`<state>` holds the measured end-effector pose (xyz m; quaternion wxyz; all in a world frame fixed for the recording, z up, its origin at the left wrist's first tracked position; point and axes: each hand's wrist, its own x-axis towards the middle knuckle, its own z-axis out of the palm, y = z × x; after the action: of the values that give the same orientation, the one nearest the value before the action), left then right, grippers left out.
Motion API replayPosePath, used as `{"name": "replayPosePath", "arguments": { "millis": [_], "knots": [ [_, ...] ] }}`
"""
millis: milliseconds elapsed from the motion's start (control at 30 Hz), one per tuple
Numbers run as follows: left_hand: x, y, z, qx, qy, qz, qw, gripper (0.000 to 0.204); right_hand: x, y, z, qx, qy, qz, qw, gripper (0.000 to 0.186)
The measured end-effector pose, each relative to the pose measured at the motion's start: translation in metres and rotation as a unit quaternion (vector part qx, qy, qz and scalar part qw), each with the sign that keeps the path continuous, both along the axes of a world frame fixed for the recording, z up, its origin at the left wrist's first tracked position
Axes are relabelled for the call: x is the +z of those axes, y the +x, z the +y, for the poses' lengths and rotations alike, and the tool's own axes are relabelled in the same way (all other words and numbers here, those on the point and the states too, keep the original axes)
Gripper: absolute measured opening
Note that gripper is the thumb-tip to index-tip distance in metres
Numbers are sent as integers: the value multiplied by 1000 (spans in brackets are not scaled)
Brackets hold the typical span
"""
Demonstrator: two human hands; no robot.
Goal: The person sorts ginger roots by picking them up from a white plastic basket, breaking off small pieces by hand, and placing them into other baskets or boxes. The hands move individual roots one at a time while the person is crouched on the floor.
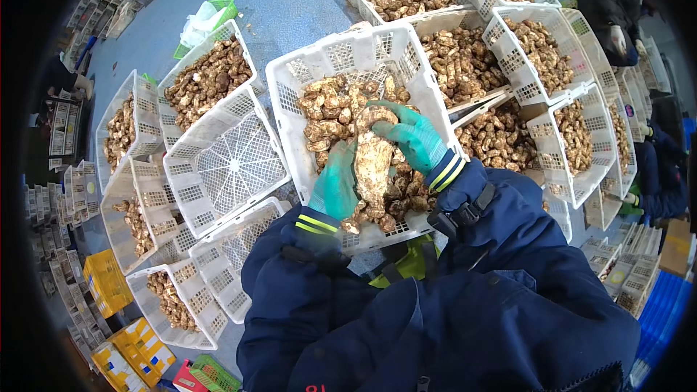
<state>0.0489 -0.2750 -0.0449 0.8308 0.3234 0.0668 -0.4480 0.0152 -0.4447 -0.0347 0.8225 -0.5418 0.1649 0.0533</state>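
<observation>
A big matsutake mushroom [374, 167], with a thick pale stem and brown patches, is held up over a white perforated plastic crate [284, 105] in front of me. My right hand [417, 138], in a green glove, grips its upper end with the fingers curled over it. From the left side, my green-gloved left hand [336, 185] closes along the stem; part of its fingers is hidden behind it. Under both hands lie more matsutake mushrooms [323, 105], brown and dirt-flecked, heaped in the crate. The crate's far end shows bare mesh.
At my left is a crate [232, 163] with its mesh bottom showing, beside several mushroom-filled crates [207, 76]. More filled crates [465, 65] stand stacked at the right. A green basket [218, 25] with a white bag lies beyond. Other people [610, 11] are at the right edge.
</observation>
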Motion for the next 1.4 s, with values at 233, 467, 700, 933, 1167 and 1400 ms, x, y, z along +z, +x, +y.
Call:
{"name": "replayPosePath", "arguments": {
  "millis": [233, 467, 700, 933, 1167, 1400],
  "knots": [
    [-17, -10, 12, -214, -64, 38, 974, 69, 4, -5, -14, 15, 64, -93, 993, 55],
    [-30, -15, 17, -135, 1, -45, 990, 47, -12, 0, 4, -34, 174, -42, 983, 49],
    [-19, -19, -3, 39, 223, -284, 932, 51, -72, -16, -2, 64, -287, -239, 925, 28],
    [-33, -12, 8, -17, 185, -154, 970, 52, -45, -12, -8, -35, 182, -11, 983, 15],
    [-33, -15, 17, -152, -13, -62, 986, 54, -28, -9, 0, -28, 342, -37, 939, 13],
    [-40, -14, 12, -91, 146, -159, 972, 36, -44, -13, -1, -11, 202, -52, 978, 14]
  ]
}}
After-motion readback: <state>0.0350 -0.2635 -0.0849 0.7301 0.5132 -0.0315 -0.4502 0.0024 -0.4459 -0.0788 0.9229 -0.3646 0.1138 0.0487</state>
